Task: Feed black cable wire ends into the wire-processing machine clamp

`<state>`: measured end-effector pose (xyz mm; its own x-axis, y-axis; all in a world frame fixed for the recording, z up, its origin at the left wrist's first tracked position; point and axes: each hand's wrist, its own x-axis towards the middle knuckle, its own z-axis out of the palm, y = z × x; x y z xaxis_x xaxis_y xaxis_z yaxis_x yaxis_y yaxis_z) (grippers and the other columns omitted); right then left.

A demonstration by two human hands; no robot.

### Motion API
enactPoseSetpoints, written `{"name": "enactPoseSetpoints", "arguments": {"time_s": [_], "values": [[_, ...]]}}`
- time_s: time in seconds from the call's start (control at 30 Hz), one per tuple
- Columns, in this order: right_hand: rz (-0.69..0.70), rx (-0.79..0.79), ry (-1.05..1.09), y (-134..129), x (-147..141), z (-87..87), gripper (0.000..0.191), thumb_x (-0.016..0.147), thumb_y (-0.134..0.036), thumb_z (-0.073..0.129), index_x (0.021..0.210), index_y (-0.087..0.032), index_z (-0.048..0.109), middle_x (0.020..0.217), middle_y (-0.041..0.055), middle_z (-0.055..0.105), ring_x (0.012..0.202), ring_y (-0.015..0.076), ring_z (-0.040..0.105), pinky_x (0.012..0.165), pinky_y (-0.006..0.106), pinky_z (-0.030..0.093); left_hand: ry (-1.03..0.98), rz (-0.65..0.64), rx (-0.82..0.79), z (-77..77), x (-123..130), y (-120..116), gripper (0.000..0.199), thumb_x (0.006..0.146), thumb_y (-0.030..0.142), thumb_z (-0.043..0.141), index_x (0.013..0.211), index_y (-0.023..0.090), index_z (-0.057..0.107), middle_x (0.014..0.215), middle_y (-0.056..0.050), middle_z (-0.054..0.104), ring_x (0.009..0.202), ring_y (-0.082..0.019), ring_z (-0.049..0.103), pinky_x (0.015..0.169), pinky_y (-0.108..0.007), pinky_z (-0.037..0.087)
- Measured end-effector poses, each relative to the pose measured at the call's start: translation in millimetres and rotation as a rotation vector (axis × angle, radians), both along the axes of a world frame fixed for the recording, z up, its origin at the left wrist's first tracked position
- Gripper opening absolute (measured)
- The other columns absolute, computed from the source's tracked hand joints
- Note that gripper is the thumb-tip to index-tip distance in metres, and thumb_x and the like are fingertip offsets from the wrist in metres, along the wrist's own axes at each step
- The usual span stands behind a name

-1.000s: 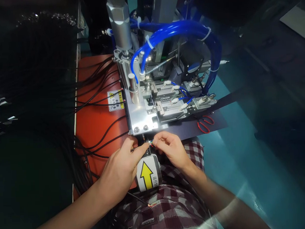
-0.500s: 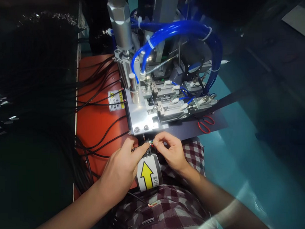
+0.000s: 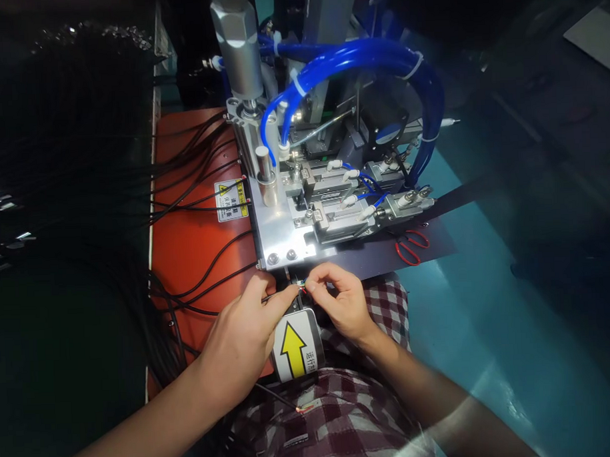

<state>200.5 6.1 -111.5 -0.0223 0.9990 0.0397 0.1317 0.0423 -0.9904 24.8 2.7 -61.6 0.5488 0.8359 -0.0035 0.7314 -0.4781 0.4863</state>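
My left hand (image 3: 245, 324) pinches the end of a black cable, just in front of the machine's metal plate (image 3: 278, 233). Small coloured wires (image 3: 301, 286) fan out from that end, between the fingertips of both hands. My right hand (image 3: 340, 300) has thumb and forefinger pressed together on the wires. Below the fingertips is a white label with a yellow arrow (image 3: 294, 349). Another black cable with bared coloured ends (image 3: 305, 408) lies over the checked cloth on my lap.
Behind the hands stands a machine with a metal cylinder (image 3: 236, 51) and thick blue hoses (image 3: 359, 56). Many black cables (image 3: 207, 278) cross the orange surface (image 3: 198, 239) at the left. Red-handled scissors (image 3: 408, 251) lie on the dark plate at the right.
Both hands hold nearly the same pinch at the same spot. The view has shifted very slightly.
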Motion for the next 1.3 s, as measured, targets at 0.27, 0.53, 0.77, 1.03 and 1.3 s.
{"name": "enactPoseSetpoints", "arguments": {"time_s": [0.27,0.53,0.77,1.03,1.3], "values": [[0.025,0.113,-0.054,1,2,-4.4,0.012,0.080,-0.013,0.055,0.070,-0.019,0.056,0.067,-0.0018,0.055,0.060,0.0124,0.049,0.057,0.025,0.039,-0.006,0.005,0.000,1.6,0,-1,0.037,0.086,0.008,0.041,0.119,0.018,0.055,0.094,-0.008,0.045,0.074,-0.019,0.055,0.060,-0.031,0.051],[0.034,0.093,-0.044,3,1,-2.2,0.012,0.079,-0.010,0.055,0.069,-0.018,0.056,0.066,-0.0020,0.053,0.060,0.0120,0.048,0.058,0.025,0.039,-0.003,0.004,-0.022,0.8,1,1,0.036,0.087,0.010,0.041,0.119,0.021,0.054,0.094,-0.007,0.045,0.076,-0.019,0.056,0.061,-0.032,0.052],[0.004,0.010,-0.085,-1,-1,6.0,0.012,0.078,-0.011,0.054,0.068,-0.017,0.055,0.065,-0.0021,0.053,0.058,0.0116,0.046,0.057,0.025,0.039,0.066,0.000,0.007,1.5,1,-1,0.038,0.086,0.009,0.041,0.120,0.020,0.053,0.096,-0.009,0.046,0.080,-0.023,0.058,0.060,-0.033,0.052],[-0.034,-0.191,-0.025,-1,-4,14.6,0.011,0.076,-0.013,0.053,0.066,-0.018,0.054,0.061,-0.0036,0.050,0.054,0.0110,0.044,0.051,0.024,0.036,0.115,0.003,0.042,-0.7,1,-1,0.041,0.085,0.008,0.040,0.122,0.021,0.052,0.096,-0.009,0.047,0.079,-0.022,0.058,0.058,-0.031,0.052],[-0.014,-0.349,0.100,3,3,17.0,0.014,0.078,-0.031,0.060,0.074,-0.017,0.059,0.065,-0.0006,0.055,0.054,0.0119,0.048,0.049,0.024,0.040,0.097,0.018,0.058,-0.3,1,-1,0.041,0.084,0.007,0.042,0.120,0.021,0.055,0.096,-0.009,0.048,0.078,-0.021,0.058,0.061,-0.033,0.053]]}}
